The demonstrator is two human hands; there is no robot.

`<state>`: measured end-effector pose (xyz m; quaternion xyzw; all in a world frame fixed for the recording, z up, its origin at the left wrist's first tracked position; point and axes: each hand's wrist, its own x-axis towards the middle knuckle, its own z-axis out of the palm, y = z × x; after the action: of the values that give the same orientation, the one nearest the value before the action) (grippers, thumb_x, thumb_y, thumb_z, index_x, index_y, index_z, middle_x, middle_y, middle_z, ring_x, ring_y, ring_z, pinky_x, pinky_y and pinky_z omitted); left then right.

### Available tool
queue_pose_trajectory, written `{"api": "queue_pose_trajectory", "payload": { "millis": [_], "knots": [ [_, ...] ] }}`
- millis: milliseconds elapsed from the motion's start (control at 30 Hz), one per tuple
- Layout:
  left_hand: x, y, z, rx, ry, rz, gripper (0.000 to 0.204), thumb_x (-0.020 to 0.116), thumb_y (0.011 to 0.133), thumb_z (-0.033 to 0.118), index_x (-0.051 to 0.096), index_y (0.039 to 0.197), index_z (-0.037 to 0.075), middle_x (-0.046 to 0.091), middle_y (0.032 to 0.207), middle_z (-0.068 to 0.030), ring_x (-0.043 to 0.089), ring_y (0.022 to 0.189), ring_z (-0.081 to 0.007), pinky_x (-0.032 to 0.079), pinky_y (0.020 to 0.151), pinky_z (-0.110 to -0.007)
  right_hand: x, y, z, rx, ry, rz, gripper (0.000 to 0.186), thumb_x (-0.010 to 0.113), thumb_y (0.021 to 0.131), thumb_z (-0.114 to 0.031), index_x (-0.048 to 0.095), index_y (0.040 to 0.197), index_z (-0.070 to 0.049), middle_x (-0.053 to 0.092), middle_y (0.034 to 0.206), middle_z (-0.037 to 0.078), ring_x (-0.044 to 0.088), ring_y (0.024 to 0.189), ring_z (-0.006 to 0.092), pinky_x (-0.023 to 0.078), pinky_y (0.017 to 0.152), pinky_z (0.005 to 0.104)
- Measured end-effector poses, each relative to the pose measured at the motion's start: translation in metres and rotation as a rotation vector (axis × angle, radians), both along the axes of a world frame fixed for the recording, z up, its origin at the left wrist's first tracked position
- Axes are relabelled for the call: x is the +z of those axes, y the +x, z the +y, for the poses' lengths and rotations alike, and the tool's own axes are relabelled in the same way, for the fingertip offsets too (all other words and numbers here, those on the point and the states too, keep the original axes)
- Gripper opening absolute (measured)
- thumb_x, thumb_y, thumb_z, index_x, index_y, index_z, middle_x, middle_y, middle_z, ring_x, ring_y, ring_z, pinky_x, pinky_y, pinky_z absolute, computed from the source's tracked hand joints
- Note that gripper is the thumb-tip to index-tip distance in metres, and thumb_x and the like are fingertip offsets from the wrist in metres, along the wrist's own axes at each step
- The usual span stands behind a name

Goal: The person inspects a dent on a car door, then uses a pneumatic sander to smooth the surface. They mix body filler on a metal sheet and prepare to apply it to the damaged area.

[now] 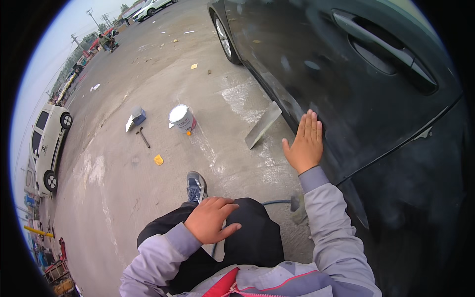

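Note:
My right hand (305, 143) lies flat, fingers together and thumb out, against the lower panel of a dark car door (376, 109) on my right. It holds nothing. My left hand (212, 219) rests palm down on my bent knee in dark trousers, fingers spread, also holding nothing. Both sleeves are grey. The door handle (383, 47) is well above my right hand.
On the concrete lie a white paint can (181, 119), a hammer (143, 137), a small blue-grey box (136, 118), a yellow scrap (159, 160) and a grey metal strip (262, 124) leaning by the sill. A hose (277, 202) runs by my knee. A white car (48, 143) stands far left.

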<state>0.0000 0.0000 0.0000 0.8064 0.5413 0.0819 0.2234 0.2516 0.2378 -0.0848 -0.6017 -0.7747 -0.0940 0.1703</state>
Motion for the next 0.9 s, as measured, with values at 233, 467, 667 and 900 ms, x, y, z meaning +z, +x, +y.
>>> {"api": "queue_pose_trajectory", "payload": {
  "millis": [233, 467, 667, 900],
  "knots": [
    [-0.079, 0.015, 0.060, -0.203, -0.088, -0.117, 0.056, 0.069, 0.095, 0.046, 0.065, 0.129, 0.003, 0.064, 0.132, -0.0180, 0.060, 0.125, -0.0376, 0.046, 0.109, -0.048, -0.012, 0.007, 0.001, -0.060, 0.053, -0.065, 0.094, 0.064, 0.093, -0.049, 0.029, 0.162, 0.004, 0.021, 0.174, 0.017, 0.013, 0.164, 0.0258, 0.005, 0.133, 0.0396],
    [-0.096, -0.016, 0.087, -0.472, -0.103, -0.048, 0.056, 0.073, 0.089, 0.047, 0.067, 0.123, 0.004, 0.067, 0.121, -0.0177, 0.062, 0.119, -0.0357, 0.043, 0.110, -0.048, -0.027, 0.026, -0.057, -0.312, 0.094, -0.189, 0.096, 0.067, 0.089, -0.043, 0.028, 0.163, 0.005, 0.020, 0.174, 0.022, 0.012, 0.163, 0.0331, 0.007, 0.132, 0.0473],
    [-0.098, -0.044, 0.160, -0.646, -0.129, -0.109, 0.057, 0.072, 0.091, 0.047, 0.066, 0.127, 0.004, 0.067, 0.122, -0.0177, 0.064, 0.115, -0.0357, 0.047, 0.105, -0.047, -0.025, -0.013, -0.004, -0.337, 0.031, -0.265, 0.100, 0.069, 0.087, -0.046, 0.028, 0.162, 0.006, 0.017, 0.174, 0.024, 0.010, 0.163, 0.0372, 0.009, 0.132, 0.0496],
    [-0.191, -0.038, 0.248, -0.926, -0.271, -0.129, 0.057, 0.068, 0.093, 0.050, 0.066, 0.125, 0.002, 0.069, 0.115, -0.0182, 0.068, 0.108, -0.0376, 0.051, 0.097, -0.048, -0.038, -0.036, 0.030, -0.353, 0.029, -0.269, 0.104, 0.075, 0.083, -0.040, 0.027, 0.163, 0.005, 0.020, 0.172, 0.026, 0.012, 0.162, 0.0395, 0.011, 0.131, 0.0517]
  ]
}}
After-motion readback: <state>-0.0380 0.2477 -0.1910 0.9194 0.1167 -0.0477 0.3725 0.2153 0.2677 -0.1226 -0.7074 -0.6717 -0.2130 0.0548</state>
